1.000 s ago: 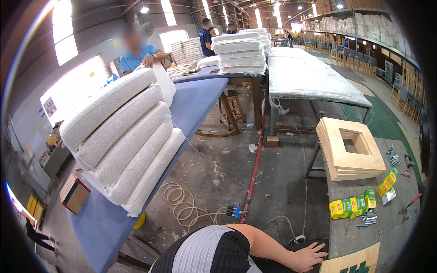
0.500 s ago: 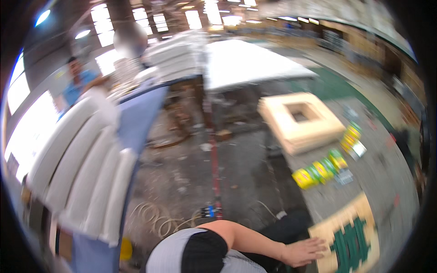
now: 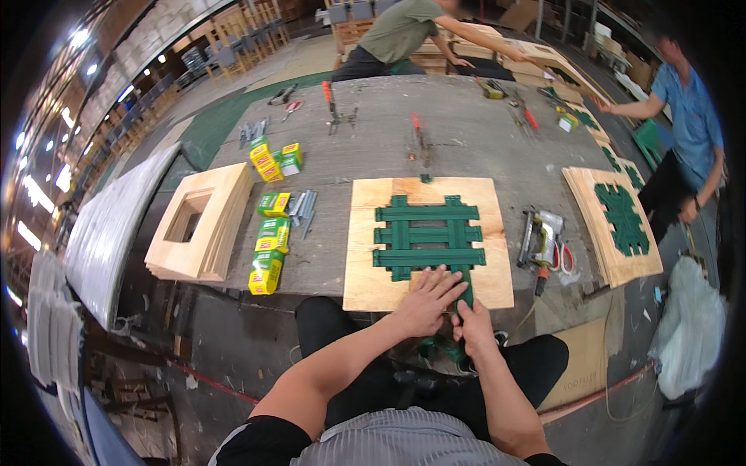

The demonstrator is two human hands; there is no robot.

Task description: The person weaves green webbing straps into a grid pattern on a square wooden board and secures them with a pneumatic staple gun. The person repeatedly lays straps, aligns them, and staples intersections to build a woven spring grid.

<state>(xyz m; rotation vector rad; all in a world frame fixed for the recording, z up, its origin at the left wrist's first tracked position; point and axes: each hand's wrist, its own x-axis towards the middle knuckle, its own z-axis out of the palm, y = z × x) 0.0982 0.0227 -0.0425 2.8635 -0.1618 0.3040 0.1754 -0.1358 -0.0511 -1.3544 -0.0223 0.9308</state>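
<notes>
On the table's front edge lies a square plywood frame (image 3: 365, 233) crossed by woven green webbing straps (image 3: 423, 255). My left hand (image 3: 427, 300) lies flat near the frame's front side, its fingers stretched over the webbing and wood. Close beside it, my right hand (image 3: 475, 329) is closed on a loose green strap (image 3: 466, 293) that runs over the front edge. More green webbing (image 3: 435, 349) hangs below, partly hidden by my hands. A staple gun (image 3: 549, 237) rests right of the frame, with scissors (image 3: 568, 259) next to it.
Stacked plywood frames (image 3: 225, 202) stand left, near yellow-green boxes (image 3: 266, 272) and staple strips (image 3: 301, 210). Webbed frames (image 3: 579, 202) lie at right. One co-worker (image 3: 396, 39) leans over the far edge; another (image 3: 688, 109) stands right. Plastic wrap (image 3: 688, 318) bulges at lower right.
My view has swung to the right and onto the table, so the webbed frame is now central. Both hands show now; earlier only one was visible, resting on the frame.
</notes>
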